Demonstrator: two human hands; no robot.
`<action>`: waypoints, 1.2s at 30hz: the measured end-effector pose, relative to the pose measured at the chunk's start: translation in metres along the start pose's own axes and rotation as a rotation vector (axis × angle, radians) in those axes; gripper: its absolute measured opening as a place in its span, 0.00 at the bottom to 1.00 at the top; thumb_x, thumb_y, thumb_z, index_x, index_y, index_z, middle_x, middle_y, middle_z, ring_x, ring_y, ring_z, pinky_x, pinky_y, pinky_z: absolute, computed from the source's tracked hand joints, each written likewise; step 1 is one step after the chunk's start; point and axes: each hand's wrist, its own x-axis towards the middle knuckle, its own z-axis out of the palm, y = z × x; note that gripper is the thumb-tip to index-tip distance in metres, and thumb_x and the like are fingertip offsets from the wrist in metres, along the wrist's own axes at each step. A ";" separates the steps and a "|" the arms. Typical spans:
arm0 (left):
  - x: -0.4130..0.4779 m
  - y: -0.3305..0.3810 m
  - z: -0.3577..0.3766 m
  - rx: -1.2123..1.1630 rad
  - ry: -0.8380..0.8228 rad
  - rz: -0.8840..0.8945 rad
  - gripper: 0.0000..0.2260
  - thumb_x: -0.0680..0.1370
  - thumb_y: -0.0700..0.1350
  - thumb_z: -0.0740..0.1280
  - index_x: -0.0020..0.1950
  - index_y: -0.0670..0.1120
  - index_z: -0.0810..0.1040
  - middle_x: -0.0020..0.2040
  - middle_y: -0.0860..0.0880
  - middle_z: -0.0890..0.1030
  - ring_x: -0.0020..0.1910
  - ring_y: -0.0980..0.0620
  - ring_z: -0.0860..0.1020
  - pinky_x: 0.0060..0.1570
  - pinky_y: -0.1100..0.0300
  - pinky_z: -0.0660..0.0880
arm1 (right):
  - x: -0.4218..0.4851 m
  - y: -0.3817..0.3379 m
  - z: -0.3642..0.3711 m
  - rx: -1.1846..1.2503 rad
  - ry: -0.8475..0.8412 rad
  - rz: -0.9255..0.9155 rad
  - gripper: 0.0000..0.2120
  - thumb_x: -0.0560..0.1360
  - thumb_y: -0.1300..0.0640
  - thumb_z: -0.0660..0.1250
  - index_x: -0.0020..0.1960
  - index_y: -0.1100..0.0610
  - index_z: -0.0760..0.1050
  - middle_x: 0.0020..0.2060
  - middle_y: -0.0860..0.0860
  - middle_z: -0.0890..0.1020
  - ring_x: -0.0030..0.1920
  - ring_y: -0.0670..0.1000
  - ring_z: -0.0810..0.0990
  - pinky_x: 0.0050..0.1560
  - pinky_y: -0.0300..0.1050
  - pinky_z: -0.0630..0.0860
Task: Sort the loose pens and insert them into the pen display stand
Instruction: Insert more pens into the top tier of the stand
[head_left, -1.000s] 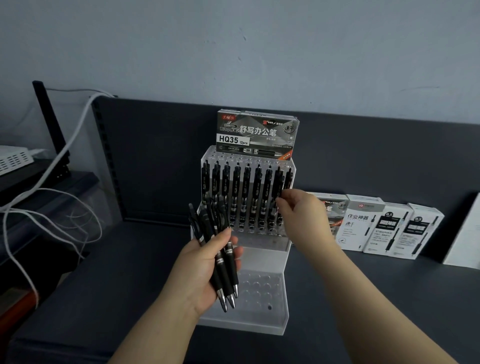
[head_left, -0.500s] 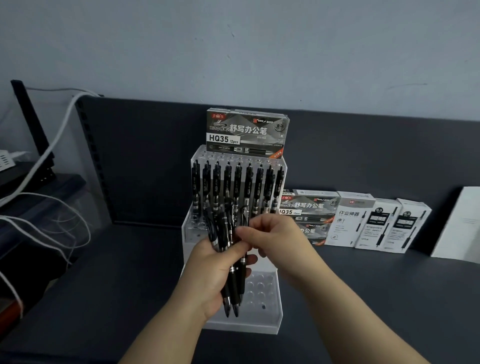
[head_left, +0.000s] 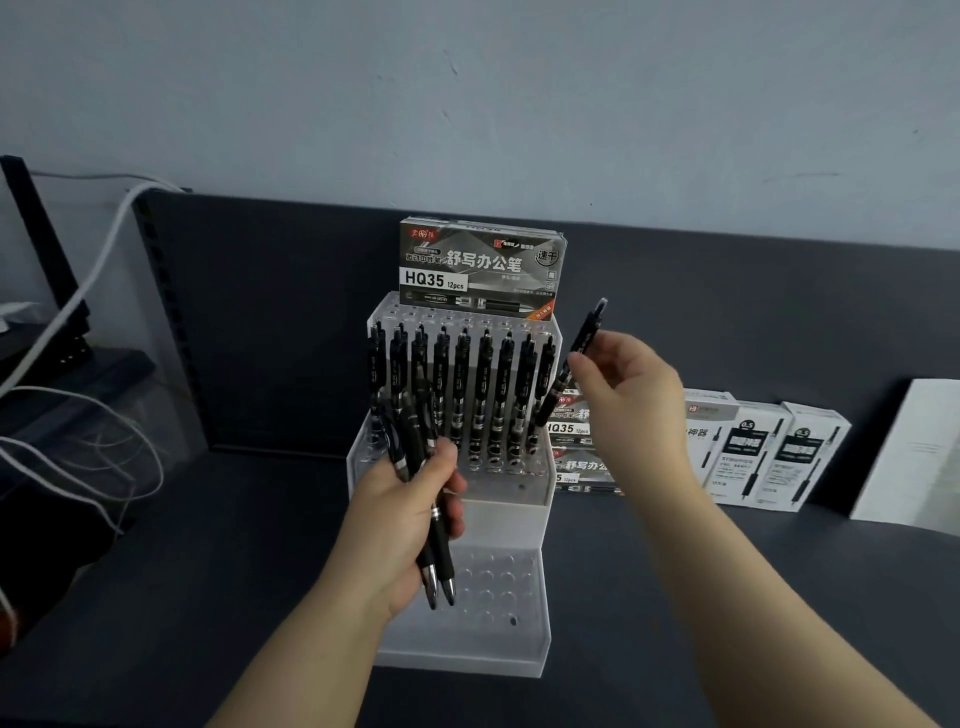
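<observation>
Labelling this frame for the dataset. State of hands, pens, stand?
Left hand: grips pen bundle, tips down.
Right hand: pinches single pen, tilted in the air, not inserted.
Stand: upright; one row holds pens, front holes without pens.
Row pens: upright in their holes.

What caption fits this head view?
Right hand holds one black pen beside the display stand; left hand grips a pen bundle.

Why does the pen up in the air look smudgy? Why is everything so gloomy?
Head view: the lifted pen in the right hand is smeared, probably by motion, while the pen bundle in the left hand looks sharper; head view: dim, flat light, no glare or hard shadows; head view: white boxes at right are soft.
</observation>
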 end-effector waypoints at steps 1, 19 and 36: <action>0.000 0.000 0.000 0.007 0.001 0.004 0.05 0.77 0.43 0.66 0.44 0.43 0.76 0.31 0.49 0.77 0.28 0.53 0.72 0.27 0.61 0.72 | 0.000 0.004 0.002 -0.034 -0.017 -0.013 0.09 0.75 0.59 0.67 0.55 0.56 0.78 0.39 0.40 0.80 0.37 0.33 0.77 0.38 0.22 0.70; -0.005 0.006 -0.008 -0.012 -0.036 0.030 0.03 0.77 0.40 0.65 0.48 0.41 0.78 0.36 0.47 0.81 0.32 0.53 0.80 0.33 0.59 0.78 | -0.012 0.019 0.020 -0.489 -0.148 -0.078 0.10 0.78 0.58 0.61 0.46 0.63 0.77 0.30 0.55 0.78 0.35 0.58 0.74 0.35 0.46 0.62; -0.007 0.023 -0.073 0.060 -0.196 0.028 0.05 0.76 0.42 0.67 0.49 0.46 0.82 0.36 0.50 0.82 0.34 0.52 0.80 0.36 0.59 0.77 | -0.084 -0.043 0.090 0.149 -0.577 0.237 0.08 0.76 0.58 0.66 0.39 0.57 0.80 0.28 0.46 0.77 0.30 0.42 0.72 0.34 0.34 0.70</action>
